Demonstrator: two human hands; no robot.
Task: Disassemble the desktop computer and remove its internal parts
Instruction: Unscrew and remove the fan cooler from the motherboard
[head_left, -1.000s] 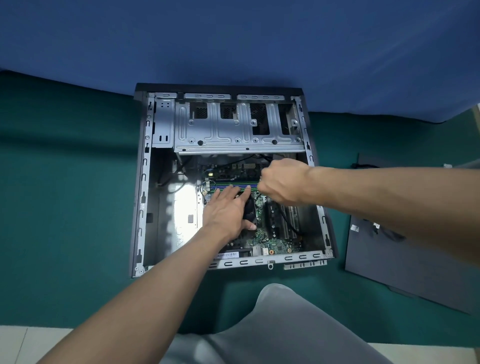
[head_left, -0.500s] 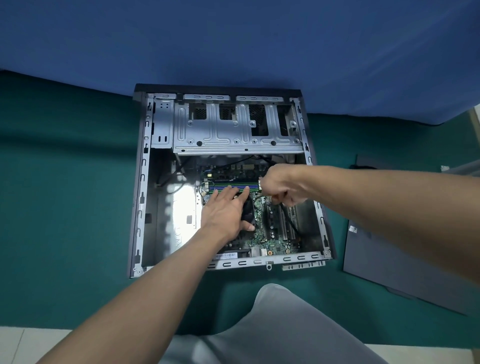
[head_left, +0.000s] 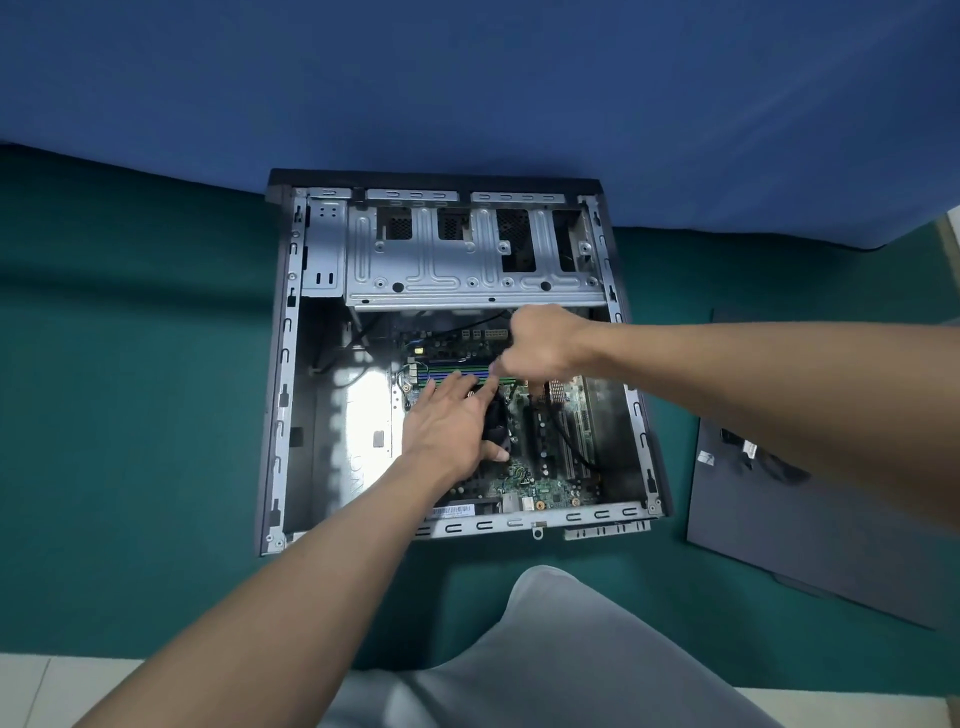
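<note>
Head view: the left arm is stretched forward from the lower left into the open computer case (head_left: 284, 364), which is laid on its side on a green surface (head_left: 130, 415). The left hand (head_left: 449, 428) is held palm down with the fingers straight and slightly spread. It is laid over the black cooler fan (head_left: 497, 422) on the motherboard (head_left: 540, 486), and its fingertips reach the memory sticks (head_left: 452, 370). This grip is released, and nothing is clasped in it.

The right arm is brought in from the right, across the case's right rail. The right hand (head_left: 540, 345) is raised above the far end of the memory sticks, just below the silver drive cage (head_left: 467, 260). Its fingers are curled inward, but the hand is blurred; whether anything is grasped in this grip cannot be told. A black cable (head_left: 563, 436) is seen running from beneath that hand down across the board.

A dark side panel (head_left: 810, 535) is laid flat on the green surface to the right of the case, apart from it. A blue backdrop (head_left: 467, 78) is hung behind.
</note>
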